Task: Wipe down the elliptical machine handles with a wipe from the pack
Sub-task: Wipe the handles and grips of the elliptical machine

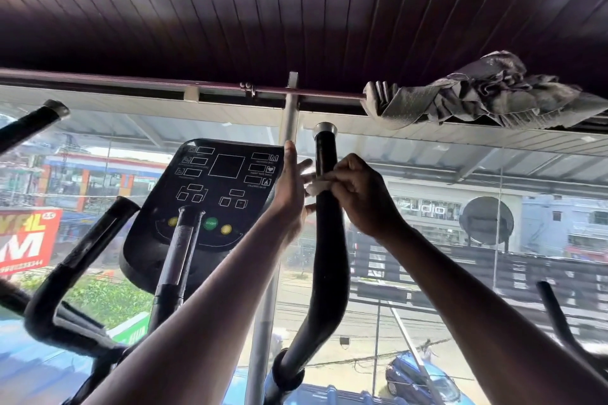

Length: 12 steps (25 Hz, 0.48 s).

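Forearms rise from frame bottom; right hand pinches limp white wipe around rigid black handle mid-frame, left hand spread, steadying. Wrap fully, it'll bunch.

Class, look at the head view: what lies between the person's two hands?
In the head view, the black handle stands upright between the left hand and the right hand, with a white wipe against it, pinched by the right hand.

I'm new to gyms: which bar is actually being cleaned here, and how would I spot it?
Start at the black console with the green button. Just right of it rises a tall black handle capped in silver. Unlike the other bars, it has a white wipe pressed round it by the right hand, with the left hand open beside it.
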### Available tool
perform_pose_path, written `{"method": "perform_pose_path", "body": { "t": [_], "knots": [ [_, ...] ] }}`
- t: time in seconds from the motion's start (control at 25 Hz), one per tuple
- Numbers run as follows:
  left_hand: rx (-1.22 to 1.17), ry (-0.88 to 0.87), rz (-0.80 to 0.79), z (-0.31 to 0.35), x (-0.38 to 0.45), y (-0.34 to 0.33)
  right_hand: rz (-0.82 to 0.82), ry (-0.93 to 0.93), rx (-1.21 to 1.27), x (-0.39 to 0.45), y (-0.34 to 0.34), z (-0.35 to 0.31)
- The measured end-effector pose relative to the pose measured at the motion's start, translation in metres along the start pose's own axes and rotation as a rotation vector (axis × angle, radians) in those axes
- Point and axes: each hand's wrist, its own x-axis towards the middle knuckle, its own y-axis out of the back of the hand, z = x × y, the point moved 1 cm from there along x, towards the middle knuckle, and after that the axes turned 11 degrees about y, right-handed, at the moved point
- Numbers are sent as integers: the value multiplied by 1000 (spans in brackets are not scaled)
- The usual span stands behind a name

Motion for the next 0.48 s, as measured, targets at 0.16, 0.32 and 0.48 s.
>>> {"method": "perform_pose_path", "body": {
  "t": [0.16,0.32,0.48],
  "knots": [
    [50,-31,20,-2,4,-6,133,-67,-61,11,3,12],
    [10,-48,45,-3,10,-9,307,-36,-83,-3,-8,4],
    [11,-50,60,-4,12,-12,289,-5,-54,-19,-6,6]
  ]
}}
